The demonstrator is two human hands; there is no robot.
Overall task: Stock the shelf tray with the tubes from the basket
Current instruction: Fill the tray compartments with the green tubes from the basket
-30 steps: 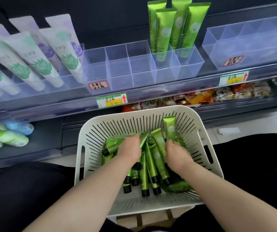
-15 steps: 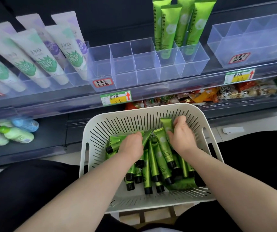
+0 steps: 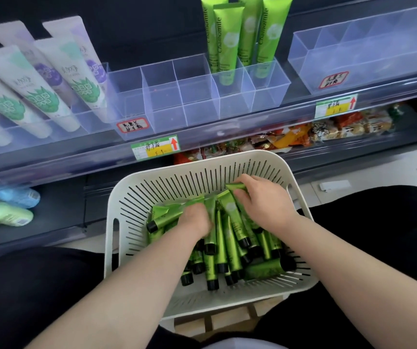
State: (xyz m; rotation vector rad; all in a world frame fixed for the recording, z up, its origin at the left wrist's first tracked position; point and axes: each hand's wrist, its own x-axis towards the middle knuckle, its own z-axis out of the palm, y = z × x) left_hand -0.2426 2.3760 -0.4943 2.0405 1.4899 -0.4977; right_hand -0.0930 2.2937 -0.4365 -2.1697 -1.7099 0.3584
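A: Where are the tubes?
B: In the basket, lying lengthwise toward the shelf, black caps away from it.
A: The fingers?
B: Right hand pinches one tube's flat end; left hand fingers are buried, I cannot tell.

Person: bare arms, black trousers.
Bare left hand and left forearm, bare right hand and right forearm; plain black fabric over left thigh and right thigh; sliver of pale grey-white garment at near edge, centre.
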